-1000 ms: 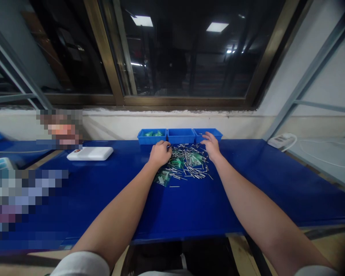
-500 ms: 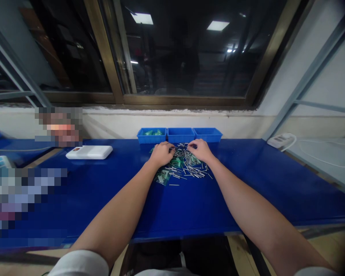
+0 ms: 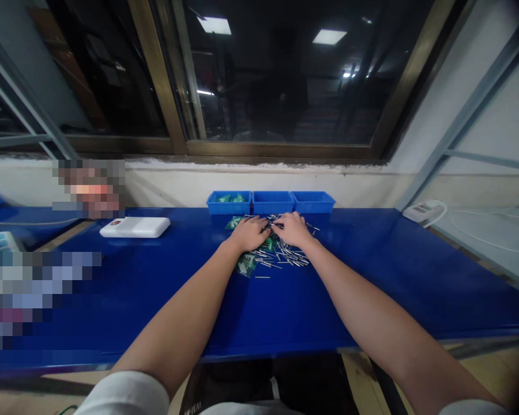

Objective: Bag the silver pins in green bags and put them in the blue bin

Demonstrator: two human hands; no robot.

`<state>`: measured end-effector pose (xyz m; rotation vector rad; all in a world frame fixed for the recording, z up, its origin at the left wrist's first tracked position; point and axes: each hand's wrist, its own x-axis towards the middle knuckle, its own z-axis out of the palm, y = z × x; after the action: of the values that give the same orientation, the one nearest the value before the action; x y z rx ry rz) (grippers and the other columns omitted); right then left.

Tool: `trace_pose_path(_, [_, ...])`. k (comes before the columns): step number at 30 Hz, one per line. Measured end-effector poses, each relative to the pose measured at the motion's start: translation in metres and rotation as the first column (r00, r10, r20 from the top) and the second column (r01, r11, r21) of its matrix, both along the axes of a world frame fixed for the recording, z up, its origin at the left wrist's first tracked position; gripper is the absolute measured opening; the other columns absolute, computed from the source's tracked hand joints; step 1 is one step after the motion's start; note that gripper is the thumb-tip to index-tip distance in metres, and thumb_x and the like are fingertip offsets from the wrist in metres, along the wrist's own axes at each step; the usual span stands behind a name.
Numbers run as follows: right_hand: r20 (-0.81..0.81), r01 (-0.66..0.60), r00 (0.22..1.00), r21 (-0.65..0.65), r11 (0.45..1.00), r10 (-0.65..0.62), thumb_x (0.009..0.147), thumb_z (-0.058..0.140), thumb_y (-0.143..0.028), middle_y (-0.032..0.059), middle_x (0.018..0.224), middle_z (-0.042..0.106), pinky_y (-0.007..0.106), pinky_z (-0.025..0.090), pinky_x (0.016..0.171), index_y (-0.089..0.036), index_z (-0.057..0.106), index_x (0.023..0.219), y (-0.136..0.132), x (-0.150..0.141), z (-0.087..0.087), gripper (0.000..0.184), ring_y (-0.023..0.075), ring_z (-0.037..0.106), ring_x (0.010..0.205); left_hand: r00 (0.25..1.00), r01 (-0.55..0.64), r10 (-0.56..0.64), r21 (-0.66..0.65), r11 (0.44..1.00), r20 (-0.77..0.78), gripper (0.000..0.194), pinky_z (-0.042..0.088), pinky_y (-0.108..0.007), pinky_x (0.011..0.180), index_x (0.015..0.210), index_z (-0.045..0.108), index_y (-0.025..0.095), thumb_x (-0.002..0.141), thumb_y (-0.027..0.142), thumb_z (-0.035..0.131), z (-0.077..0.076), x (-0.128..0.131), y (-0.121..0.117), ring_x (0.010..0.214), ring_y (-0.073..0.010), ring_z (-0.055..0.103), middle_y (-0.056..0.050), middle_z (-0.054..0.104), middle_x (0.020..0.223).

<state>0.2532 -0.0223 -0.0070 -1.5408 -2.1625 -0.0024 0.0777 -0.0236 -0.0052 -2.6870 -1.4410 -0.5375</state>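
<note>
Nearest us, two pale sleeves at the lower edge, bare forearms reaching out over a blue table. First on its surface we note a single metal piece, thin and nail-like, lying apart from the rest. Just beyond it, toward the left, a green packet lies flat at the near edge of the pile of metal pieces — slender, shiny, pointing many ways, with more green showing among them.

Both hands are over the far part of this pile, close together. The left hand is palm down, fingers partly spread and bent over the pieces; the right hand is curled, thumb and fingers angled in toward the left. Fingertips lie among the metal, and we cannot tell whether either hand grips a piece or how wide the fingertip gaps are.

Well to the left of the hands we log a white device lying on the table; far to the right, a white power strip with its cable. Behind the pile, three blue bins stand side by side, the left one holding green packets. Farther back, a pale wall, then a brown-framed window — dark glass, ceiling lights reflected in it
</note>
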Motion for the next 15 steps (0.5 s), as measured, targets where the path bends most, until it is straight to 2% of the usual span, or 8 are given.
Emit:
trace_pose_path(8, [-0.038,0.014,0.999,0.051,0.999,-0.012,0.082,0.052,-0.035,0.0055,0.091,0.067,0.036,0.037,0.076,-0.026,0.072,0.083,0.0047,-0.0008,-0.002,0.022,0.023,0.054,0.087,0.999,0.049,-0.049,0.007,0.999,-0.001,0.039,0.032,-0.042,0.104,0.12,0.057,0.023,0.088,0.037,0.038,0.0001,-0.0013,0.001,0.123,-0.0234,0.046,-0.005,0.055,0.128])
trace_pose_path(15, [-0.058,-0.024,0.998,0.047,0.999,0.027,0.081,0.052,-0.026,0.0064,0.087,0.066,0.033,0.038,0.077,-0.021,0.068,0.076,0.0077,-0.0025,-0.0037,0.017,0.022,0.055,0.085,0.995,0.09,-0.091,0.047,0.995,0.029,0.035,0.035,-0.039,0.102,0.113,0.062,0.023,0.088,0.034,0.04,0.0024,-0.0019,-0.0012,0.117,-0.0213,0.051,-0.005,0.06,0.121])
